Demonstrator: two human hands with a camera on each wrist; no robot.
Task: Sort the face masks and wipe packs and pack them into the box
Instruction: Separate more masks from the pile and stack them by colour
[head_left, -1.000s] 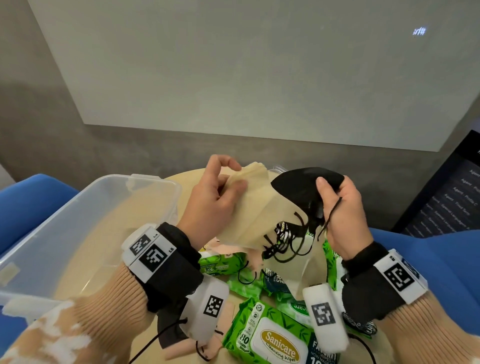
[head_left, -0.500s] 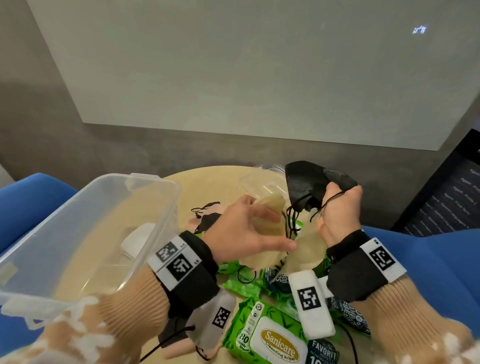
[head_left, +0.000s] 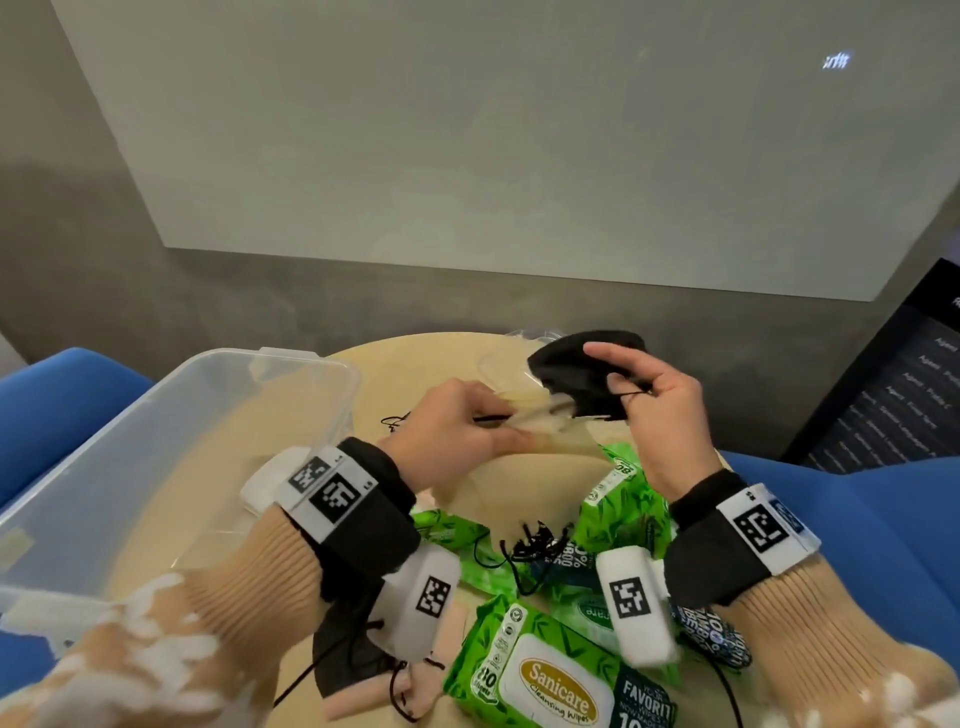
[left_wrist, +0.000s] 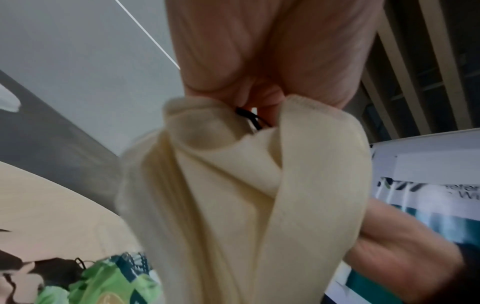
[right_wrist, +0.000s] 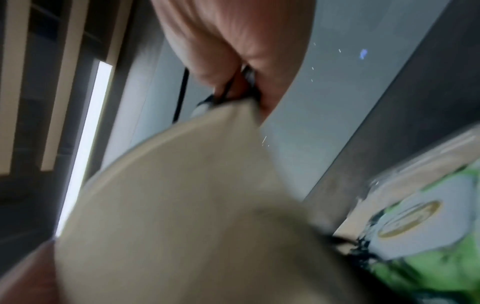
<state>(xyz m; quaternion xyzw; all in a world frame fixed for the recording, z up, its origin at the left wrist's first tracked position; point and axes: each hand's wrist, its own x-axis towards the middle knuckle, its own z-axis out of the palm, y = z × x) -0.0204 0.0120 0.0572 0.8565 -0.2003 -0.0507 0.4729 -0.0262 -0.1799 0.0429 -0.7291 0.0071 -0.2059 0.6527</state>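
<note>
My left hand (head_left: 467, 431) grips a cream face mask (head_left: 524, 478) above the round table; in the left wrist view the cream mask (left_wrist: 233, 195) hangs bunched from my curled fingers. To its right, my right hand (head_left: 654, 410) pinches a black face mask (head_left: 576, 374) and its black ear loop, a little higher. A tangle of black ear loops (head_left: 535, 540) dangles under the cream mask. Green wipe packs (head_left: 550, 675) lie below on the table. The clear plastic box (head_left: 171, 441) stands at the left.
A pink mask and a black mask (head_left: 358, 670) lie at the table's near edge under my left wrist. Blue chairs (head_left: 857, 530) flank the table (head_left: 415, 374). A dark sign panel (head_left: 893, 389) stands at the right. A grey wall rises behind.
Both hands have come down toward the table and moved apart. The black mask has pulled away to the right from the cream mask, which now hangs bunched in my left hand.
</note>
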